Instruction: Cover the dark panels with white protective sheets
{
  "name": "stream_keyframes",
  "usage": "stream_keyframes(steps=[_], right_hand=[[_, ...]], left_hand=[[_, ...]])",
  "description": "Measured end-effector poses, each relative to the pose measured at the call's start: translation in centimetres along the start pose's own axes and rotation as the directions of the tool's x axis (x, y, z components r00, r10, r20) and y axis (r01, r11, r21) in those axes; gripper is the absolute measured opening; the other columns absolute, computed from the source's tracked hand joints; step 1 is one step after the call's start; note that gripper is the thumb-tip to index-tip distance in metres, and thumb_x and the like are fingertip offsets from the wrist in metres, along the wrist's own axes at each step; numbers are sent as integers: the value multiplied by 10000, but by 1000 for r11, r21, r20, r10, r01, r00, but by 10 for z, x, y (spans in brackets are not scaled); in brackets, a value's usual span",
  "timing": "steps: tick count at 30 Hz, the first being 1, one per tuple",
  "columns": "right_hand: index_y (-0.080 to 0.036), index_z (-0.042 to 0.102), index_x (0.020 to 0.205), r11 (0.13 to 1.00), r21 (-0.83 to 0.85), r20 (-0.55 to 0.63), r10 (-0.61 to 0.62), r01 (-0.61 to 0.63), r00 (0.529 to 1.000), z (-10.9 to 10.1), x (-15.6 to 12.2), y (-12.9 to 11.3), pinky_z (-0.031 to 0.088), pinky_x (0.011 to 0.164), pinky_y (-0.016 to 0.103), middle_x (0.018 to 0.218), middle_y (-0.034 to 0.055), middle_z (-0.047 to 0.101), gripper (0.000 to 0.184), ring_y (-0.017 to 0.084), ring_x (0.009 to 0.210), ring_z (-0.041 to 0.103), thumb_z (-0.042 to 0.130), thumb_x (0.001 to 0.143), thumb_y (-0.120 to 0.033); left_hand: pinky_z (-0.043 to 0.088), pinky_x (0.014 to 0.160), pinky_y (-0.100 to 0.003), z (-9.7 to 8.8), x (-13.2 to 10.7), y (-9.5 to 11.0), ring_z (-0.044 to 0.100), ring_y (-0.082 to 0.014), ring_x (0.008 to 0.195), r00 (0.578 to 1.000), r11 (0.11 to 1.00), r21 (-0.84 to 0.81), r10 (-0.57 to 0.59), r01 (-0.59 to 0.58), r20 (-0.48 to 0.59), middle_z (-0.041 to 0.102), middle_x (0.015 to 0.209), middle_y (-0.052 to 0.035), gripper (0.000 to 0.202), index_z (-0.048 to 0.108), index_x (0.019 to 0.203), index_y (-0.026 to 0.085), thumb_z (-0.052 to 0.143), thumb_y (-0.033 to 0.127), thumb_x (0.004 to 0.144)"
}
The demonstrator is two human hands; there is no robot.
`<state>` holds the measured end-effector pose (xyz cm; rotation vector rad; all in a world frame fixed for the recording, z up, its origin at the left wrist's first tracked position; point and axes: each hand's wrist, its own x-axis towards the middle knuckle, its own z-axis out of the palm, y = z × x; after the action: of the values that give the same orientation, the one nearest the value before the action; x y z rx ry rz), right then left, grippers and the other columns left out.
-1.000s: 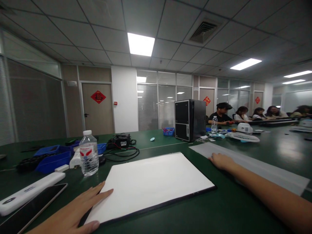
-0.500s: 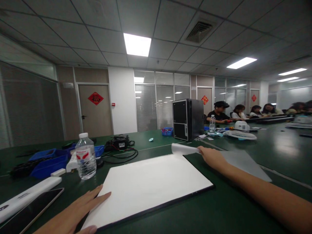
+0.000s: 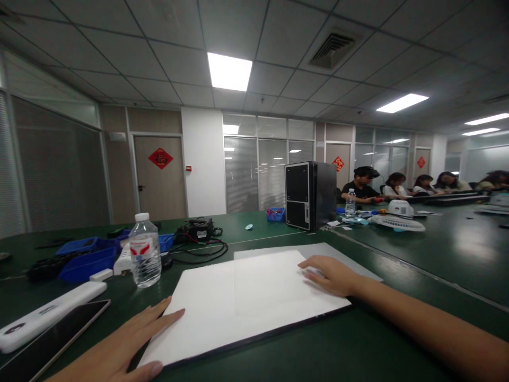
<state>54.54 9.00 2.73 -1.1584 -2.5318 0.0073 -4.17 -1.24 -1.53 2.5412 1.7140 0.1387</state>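
A large white paper pad [image 3: 207, 313] with a dark lower edge lies flat on the green table in front of me. My left hand [image 3: 139, 334] rests on its left edge, fingers spread and thumb at the near corner. A pale grey, thin sheet [image 3: 318, 248] sticks out past the pad's far and right sides. Its faint outline shows within the white area; whether it lies over or under the top paper I cannot tell. On the pad's right part lies my right hand [image 3: 328, 275], fingers stretched out and touching the paper.
Left of the pad stand a water bottle [image 3: 145, 254], blue trays [image 3: 85, 262], a white elongated device [image 3: 51, 315] and a phone [image 3: 55, 339]. Farther back are a black adapter with cables [image 3: 199, 231] and a computer tower [image 3: 310, 196]. Several people sit at the far right.
The curled paper my right hand was holding is flat now. That hand has come left and nearer onto the pad. The grey sheet has shifted left, overlapping the pad. My left hand stays put.
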Motion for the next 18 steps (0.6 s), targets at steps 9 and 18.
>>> stream_keyframes(steps=[9, 18], right_hand=[[-103, 638, 1339, 831, -241, -48, 506, -502, 861, 5, -11, 80, 444, 1047, 475, 1331, 212, 657, 627, 370, 1223, 615, 419, 967, -558], [-190, 706, 1249, 938, -119, 27, 332, -326, 943, 3, -1, 34, 455, 1016, 408, 1256, 133, 713, 588, 312, 1139, 650, 381, 985, -602]], left_hand=[[320, 1204, -628, 2, -3, 2, 275, -366, 1516, 999, 1000, 9, -4, 4, -47, 182, 1669, 81, 732, 278, 1546, 511, 554, 688, 891], [216, 1245, -613, -6, -2, 9, 152, -329, 1554, 995, 998, 9, -65, 64, 81, 76, 1685, 100, 770, 170, 1581, 498, 452, 743, 908]])
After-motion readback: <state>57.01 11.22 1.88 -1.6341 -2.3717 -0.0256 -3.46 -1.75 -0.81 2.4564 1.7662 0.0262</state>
